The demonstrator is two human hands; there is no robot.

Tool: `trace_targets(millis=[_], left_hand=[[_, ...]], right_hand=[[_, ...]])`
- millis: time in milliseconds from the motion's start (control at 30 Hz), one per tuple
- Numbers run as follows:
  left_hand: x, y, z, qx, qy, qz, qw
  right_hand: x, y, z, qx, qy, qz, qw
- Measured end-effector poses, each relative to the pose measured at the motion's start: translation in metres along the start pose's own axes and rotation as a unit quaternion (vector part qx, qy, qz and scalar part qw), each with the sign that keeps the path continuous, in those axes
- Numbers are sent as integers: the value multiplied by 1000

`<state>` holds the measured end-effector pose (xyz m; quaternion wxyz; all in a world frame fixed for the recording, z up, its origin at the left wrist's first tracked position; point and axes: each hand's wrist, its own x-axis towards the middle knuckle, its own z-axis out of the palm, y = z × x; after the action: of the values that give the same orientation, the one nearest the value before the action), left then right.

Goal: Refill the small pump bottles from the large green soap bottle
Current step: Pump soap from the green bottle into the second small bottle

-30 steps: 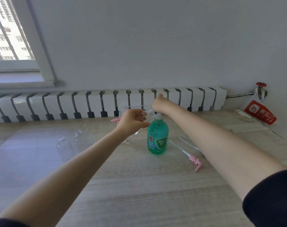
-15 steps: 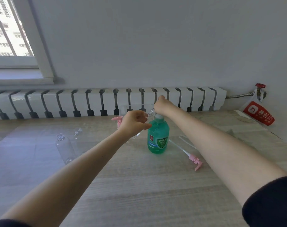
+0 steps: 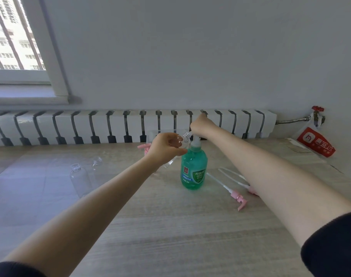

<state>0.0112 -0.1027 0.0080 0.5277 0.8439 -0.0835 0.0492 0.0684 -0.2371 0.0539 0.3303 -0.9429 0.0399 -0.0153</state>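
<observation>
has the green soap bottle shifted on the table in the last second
No. The green soap bottle stands just as before, same gap to the pink pump lying to its right on the table.

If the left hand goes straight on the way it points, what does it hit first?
Likely the pump of the green soap bottle: the left hand holds a small clear bottle tipped toward it. Depth unclear.

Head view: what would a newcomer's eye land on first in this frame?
The green soap bottle stands in the middle of the table, the brightest thing in view, with the right hand over its pump top. The left hand grips a small clear bottle, tilted with its open neck beside the pump. Pink pump heads lie to the green bottle's right.
</observation>
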Motion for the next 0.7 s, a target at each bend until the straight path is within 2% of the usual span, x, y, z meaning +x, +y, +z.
trace_targets(millis=[200,700], left_hand=[[0,0,-1,-7,-1,-8,1000],[2,-13,3,-8,-9,-11,1000]], right_hand=[[12,-5,10,0,-21,36,999],[22,8,22,1,-47,32,998]])
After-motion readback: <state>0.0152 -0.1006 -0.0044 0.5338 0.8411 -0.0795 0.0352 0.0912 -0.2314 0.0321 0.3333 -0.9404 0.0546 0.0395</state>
